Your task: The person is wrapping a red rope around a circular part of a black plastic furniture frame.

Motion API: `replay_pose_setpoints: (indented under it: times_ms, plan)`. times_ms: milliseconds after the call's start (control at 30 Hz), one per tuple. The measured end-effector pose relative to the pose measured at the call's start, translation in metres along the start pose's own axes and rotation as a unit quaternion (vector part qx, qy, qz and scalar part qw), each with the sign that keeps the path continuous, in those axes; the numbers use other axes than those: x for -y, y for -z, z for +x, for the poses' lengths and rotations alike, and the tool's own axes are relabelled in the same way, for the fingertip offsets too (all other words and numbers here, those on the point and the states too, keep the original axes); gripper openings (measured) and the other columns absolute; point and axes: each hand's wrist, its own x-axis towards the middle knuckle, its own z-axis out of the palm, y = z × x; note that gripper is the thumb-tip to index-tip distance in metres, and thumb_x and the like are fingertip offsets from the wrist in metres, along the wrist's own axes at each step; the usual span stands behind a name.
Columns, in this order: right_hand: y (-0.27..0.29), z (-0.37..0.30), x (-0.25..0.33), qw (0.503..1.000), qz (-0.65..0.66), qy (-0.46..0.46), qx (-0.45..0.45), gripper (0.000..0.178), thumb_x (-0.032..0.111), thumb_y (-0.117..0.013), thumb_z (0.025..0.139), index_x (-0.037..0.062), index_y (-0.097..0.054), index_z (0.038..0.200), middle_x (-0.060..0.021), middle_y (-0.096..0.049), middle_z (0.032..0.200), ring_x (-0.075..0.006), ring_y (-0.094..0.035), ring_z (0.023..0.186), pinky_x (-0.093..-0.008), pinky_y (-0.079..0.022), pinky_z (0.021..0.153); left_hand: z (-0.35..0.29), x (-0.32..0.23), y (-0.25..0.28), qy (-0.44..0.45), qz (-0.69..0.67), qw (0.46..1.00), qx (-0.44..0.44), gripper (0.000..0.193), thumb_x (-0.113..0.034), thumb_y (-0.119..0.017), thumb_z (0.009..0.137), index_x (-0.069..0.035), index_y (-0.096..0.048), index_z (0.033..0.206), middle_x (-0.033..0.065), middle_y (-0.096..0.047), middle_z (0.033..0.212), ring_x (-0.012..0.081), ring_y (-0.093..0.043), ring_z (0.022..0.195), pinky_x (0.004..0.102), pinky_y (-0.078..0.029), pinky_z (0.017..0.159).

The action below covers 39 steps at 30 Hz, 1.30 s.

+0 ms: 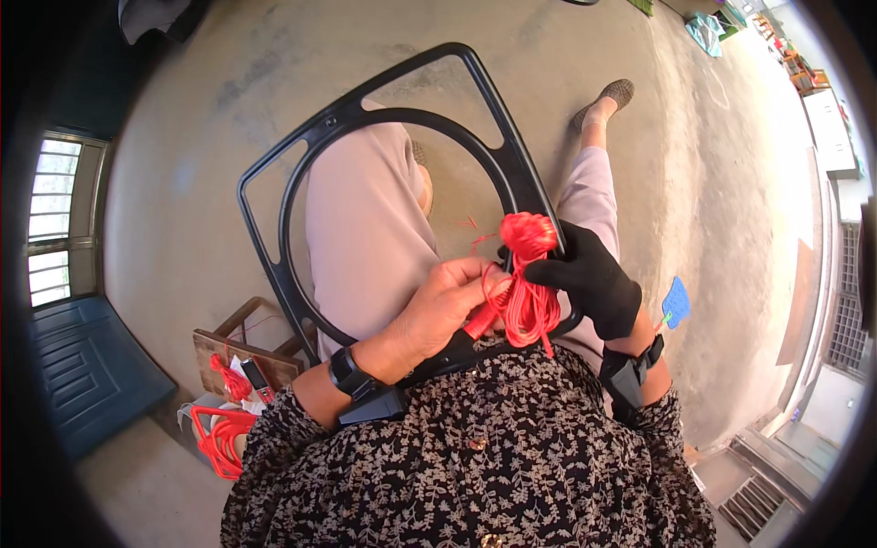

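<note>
A black frame (pixel 525 178) with a round ring inside rests over my lap. My right hand (pixel 598 283), in a black glove, is closed around a looped bundle of red cord (pixel 532 315) at the frame's near right side. My bare left hand (pixel 434 306) pinches red strands beside that bundle, thumb and forefinger together. Red cord wraps tightly round part of the frame (pixel 481 320) just below my left fingertips. Short loose red ends stick out above my fingers. My right fingertips are partly hidden behind the bundle.
To my left stands a small wooden stool (pixel 215 365) with a red cord bundle (pixel 230 376) and a phone (pixel 257 376). More red cord (pixel 219 447) hangs below it. A blue fly swatter (pixel 676 301) is at my right. A blue door (pixel 91 374) stands at far left.
</note>
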Motion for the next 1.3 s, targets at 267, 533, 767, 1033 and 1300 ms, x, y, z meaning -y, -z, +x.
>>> replay_pose_setpoints:
  times_ms: [267, 533, 767, 1033, 1300]
  plan:
    - [-0.001, -0.042, -0.041, 0.992, 0.083, -0.030, -0.093, 0.036, 0.018, -0.060, 0.084, -0.0034, -0.055, 0.113, -0.0058, -0.063, 0.096, -0.0116, -0.059, 0.084, -0.0267, -0.048, 0.075, 0.000, -0.007, 0.000, 0.045, 0.028, 0.998, -0.039, 0.016, -0.018, -0.053, 0.093, -0.002, -0.055, 0.090, 0.0064, -0.059, 0.073, 0.0105, -0.057, 0.057, 0.0226, -0.047, 0.052]
    - [0.100, -0.099, -0.124, 0.877, 0.288, 0.117, -0.368, 0.033, 0.020, -0.049, 0.094, 0.0035, -0.053, 0.122, -0.0050, -0.060, 0.104, -0.0136, -0.058, 0.083, -0.0267, -0.049, 0.069, -0.001, -0.009, -0.001, 0.028, 0.000, 1.000, -0.011, 0.016, -0.018, -0.054, 0.093, -0.002, -0.055, 0.092, 0.0081, -0.060, 0.074, 0.0114, -0.058, 0.057, 0.0233, -0.049, 0.052]
    - [0.098, -0.061, -0.096, 0.900, 0.244, 0.053, -0.358, 0.035, 0.031, -0.058, 0.090, 0.0023, -0.059, 0.109, -0.0044, -0.062, 0.094, -0.0133, -0.059, 0.081, -0.0261, -0.048, 0.073, -0.001, -0.016, -0.006, 0.004, -0.015, 1.000, -0.023, 0.013, -0.017, -0.053, 0.093, -0.004, -0.054, 0.090, 0.0089, -0.061, 0.074, 0.0135, -0.059, 0.056, 0.0250, -0.051, 0.051]
    - [0.041, 0.031, -0.045, 0.890, -0.111, 0.233, -0.377, 0.029, 0.009, -0.066, 0.081, -0.0005, -0.059, 0.108, -0.0041, -0.065, 0.089, -0.0109, -0.060, 0.081, -0.0260, -0.048, 0.075, 0.000, -0.012, -0.006, 0.052, -0.002, 0.999, -0.016, 0.011, -0.015, -0.054, 0.091, -0.005, -0.054, 0.089, 0.0107, -0.062, 0.073, 0.0154, -0.061, 0.057, 0.0263, -0.051, 0.052]
    - [-0.007, 0.020, -0.018, 0.938, 0.337, 0.043, 0.071, 0.032, 0.015, -0.060, 0.087, -0.0017, -0.053, 0.113, -0.0076, -0.062, 0.094, -0.0133, -0.059, 0.084, -0.0267, -0.048, 0.073, 0.000, 0.006, 0.006, 0.030, -0.078, 0.995, 0.058, 0.018, -0.018, -0.057, 0.090, -0.004, -0.058, 0.101, 0.0085, -0.063, 0.077, 0.0136, -0.060, 0.060, 0.0259, -0.049, 0.053]
